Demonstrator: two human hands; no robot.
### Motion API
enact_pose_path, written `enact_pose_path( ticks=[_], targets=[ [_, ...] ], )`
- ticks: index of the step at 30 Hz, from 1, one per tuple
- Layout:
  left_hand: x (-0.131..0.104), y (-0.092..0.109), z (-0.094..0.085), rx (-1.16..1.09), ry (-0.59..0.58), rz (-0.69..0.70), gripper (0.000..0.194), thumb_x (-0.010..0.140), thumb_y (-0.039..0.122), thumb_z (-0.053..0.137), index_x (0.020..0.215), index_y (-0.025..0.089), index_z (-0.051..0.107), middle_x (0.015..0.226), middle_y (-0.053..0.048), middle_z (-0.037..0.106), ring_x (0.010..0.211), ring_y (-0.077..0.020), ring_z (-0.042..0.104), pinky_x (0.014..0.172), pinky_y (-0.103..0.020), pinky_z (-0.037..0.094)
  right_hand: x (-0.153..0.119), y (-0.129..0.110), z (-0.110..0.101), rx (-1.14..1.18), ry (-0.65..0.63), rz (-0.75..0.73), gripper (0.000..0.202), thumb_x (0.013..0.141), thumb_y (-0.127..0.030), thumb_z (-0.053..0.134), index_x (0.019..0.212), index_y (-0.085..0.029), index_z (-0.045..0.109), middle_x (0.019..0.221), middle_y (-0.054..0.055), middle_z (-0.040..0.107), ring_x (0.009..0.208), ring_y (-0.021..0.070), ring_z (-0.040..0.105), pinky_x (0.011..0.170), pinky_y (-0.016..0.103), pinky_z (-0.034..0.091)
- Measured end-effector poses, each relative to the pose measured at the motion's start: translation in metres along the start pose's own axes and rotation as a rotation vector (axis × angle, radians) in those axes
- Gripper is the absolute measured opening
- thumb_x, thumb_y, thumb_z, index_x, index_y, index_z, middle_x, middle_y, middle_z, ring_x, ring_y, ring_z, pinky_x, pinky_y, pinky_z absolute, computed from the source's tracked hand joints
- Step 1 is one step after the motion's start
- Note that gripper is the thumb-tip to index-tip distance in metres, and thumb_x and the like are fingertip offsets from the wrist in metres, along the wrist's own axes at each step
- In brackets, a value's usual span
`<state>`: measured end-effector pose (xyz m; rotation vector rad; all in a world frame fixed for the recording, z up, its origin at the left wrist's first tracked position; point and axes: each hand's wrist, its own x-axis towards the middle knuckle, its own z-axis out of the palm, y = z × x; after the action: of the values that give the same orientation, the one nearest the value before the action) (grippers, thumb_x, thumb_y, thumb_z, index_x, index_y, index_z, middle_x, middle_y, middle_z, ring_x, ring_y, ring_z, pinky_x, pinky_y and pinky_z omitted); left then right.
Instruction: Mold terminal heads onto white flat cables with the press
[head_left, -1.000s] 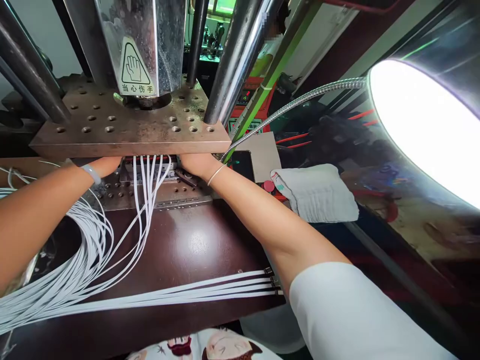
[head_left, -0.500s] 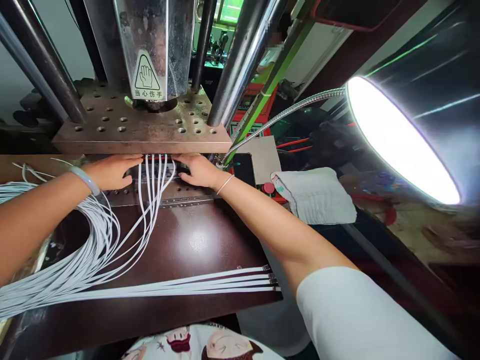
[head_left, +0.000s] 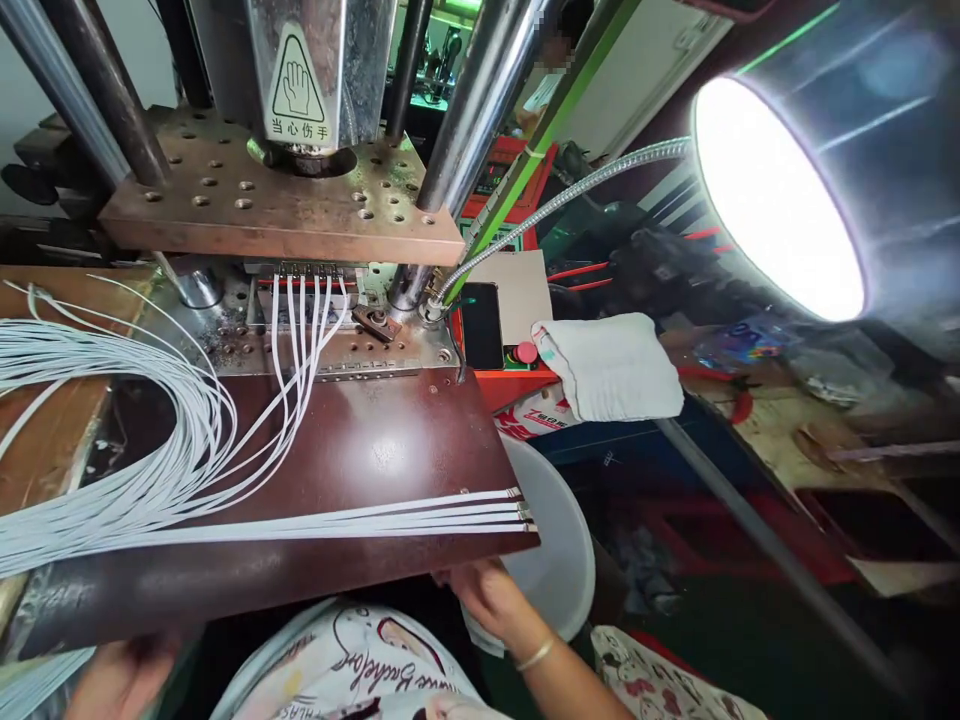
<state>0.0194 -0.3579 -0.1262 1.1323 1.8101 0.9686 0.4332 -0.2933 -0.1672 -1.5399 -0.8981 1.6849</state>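
Observation:
My left hand [head_left: 127, 672] is low at the left, below the front edge of the dark brown board [head_left: 390, 430]; it is blurred and its fingers are hidden. My right hand [head_left: 484, 598] is under the board's front right corner, its fingertips out of sight beneath the edge. A thick bundle of white cables [head_left: 172, 470] lies curved over the board. Several cable ends run up into the mould [head_left: 307, 300] on the press bed, where metal connectors sit in a row. Several others lie straight, their metal-tipped ends near the board's right edge.
Above the mould hangs the drilled press plate [head_left: 285, 232] between steel columns, under a hand-warning sign [head_left: 298, 80]. At right are a bright lamp [head_left: 776, 200], a folded white cloth [head_left: 611, 368], a red button [head_left: 523, 353] and a pale bucket [head_left: 555, 530].
Both hands have left the cable ends at the mould and dropped below the board's front edge. The view has shifted, showing the mould and connectors uncovered. The cables stay in place.

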Motion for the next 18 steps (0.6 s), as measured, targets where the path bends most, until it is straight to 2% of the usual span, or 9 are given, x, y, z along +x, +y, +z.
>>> enact_pose_path(
  ticks=[2, 4, 7, 10, 14, 16, 18],
  targets=[
    [0.010, -0.013, 0.019, -0.217, 0.042, -0.077, 0.063, 0.070, 0.056, 0.057, 0.130, 0.072, 0.056, 0.103, 0.009, 0.082, 0.103, -0.0373, 0.076, 0.052, -0.048, 0.060, 0.009, 0.015, 0.028, 0.289, 0.064, -0.084, 0.068, 0.050, -0.085, 0.081, 0.093, -0.033, 0.071, 0.087, 0.004, 0.076, 0.090, 0.0316, 0.072, 0.076, 0.047, 0.062],
    [0.015, -0.020, 0.028, -0.331, 0.033, -0.110, 0.057, 0.079, 0.057, 0.045, 0.133, 0.071, 0.053, 0.103, 0.011, 0.081, 0.107, -0.0349, 0.076, 0.059, -0.049, 0.065, 0.019, 0.017, 0.041, 0.456, 0.076, -0.126, 0.079, 0.039, -0.082, 0.089, 0.100, -0.035, 0.071, 0.096, 0.005, 0.078, 0.099, 0.0331, 0.073, 0.087, 0.051, 0.062],
    [0.016, -0.020, 0.030, -0.359, 0.026, -0.122, 0.053, 0.090, 0.058, 0.031, 0.138, 0.067, 0.053, 0.109, 0.010, 0.081, 0.118, -0.0317, 0.072, 0.077, -0.051, 0.068, 0.027, 0.015, 0.041, 0.534, 0.066, -0.129, 0.086, 0.033, -0.080, 0.091, 0.103, -0.033, 0.071, 0.105, 0.006, 0.079, 0.105, 0.0342, 0.073, 0.096, 0.054, 0.060],
    [0.017, -0.014, 0.027, -0.357, 0.008, -0.105, 0.055, 0.091, 0.061, 0.032, 0.141, 0.063, 0.053, 0.113, 0.010, 0.080, 0.126, -0.0308, 0.068, 0.088, -0.053, 0.066, 0.026, 0.015, 0.036, 0.550, 0.084, -0.123, 0.081, 0.035, -0.073, 0.095, 0.100, -0.032, 0.070, 0.105, 0.004, 0.080, 0.109, 0.0317, 0.073, 0.101, 0.051, 0.058],
    [0.020, -0.015, 0.026, -0.230, -0.126, -0.013, 0.061, 0.081, 0.066, 0.043, 0.140, 0.060, 0.056, 0.115, 0.009, 0.080, 0.128, -0.0325, 0.066, 0.089, -0.057, 0.066, 0.022, 0.013, 0.038, 0.555, 0.068, -0.115, 0.080, 0.036, -0.073, 0.095, 0.100, -0.032, 0.071, 0.106, 0.002, 0.080, 0.113, 0.0307, 0.071, 0.100, 0.048, 0.059],
    [0.020, -0.019, 0.025, -0.104, -0.228, 0.060, 0.063, 0.080, 0.070, 0.043, 0.139, 0.057, 0.059, 0.116, 0.007, 0.080, 0.128, -0.0332, 0.066, 0.088, -0.058, 0.066, 0.021, 0.011, 0.040, 0.558, 0.045, -0.117, 0.082, 0.035, -0.075, 0.095, 0.100, -0.032, 0.071, 0.106, 0.002, 0.080, 0.112, 0.0310, 0.071, 0.098, 0.048, 0.059],
    [0.020, -0.022, 0.025, -0.034, -0.280, 0.096, 0.063, 0.081, 0.072, 0.039, 0.138, 0.055, 0.061, 0.116, 0.005, 0.080, 0.127, -0.0332, 0.066, 0.088, -0.058, 0.066, 0.020, 0.009, 0.040, 0.549, 0.028, -0.127, 0.083, 0.035, -0.077, 0.093, 0.100, -0.031, 0.071, 0.103, 0.003, 0.080, 0.106, 0.0306, 0.072, 0.094, 0.048, 0.059]
  ],
)
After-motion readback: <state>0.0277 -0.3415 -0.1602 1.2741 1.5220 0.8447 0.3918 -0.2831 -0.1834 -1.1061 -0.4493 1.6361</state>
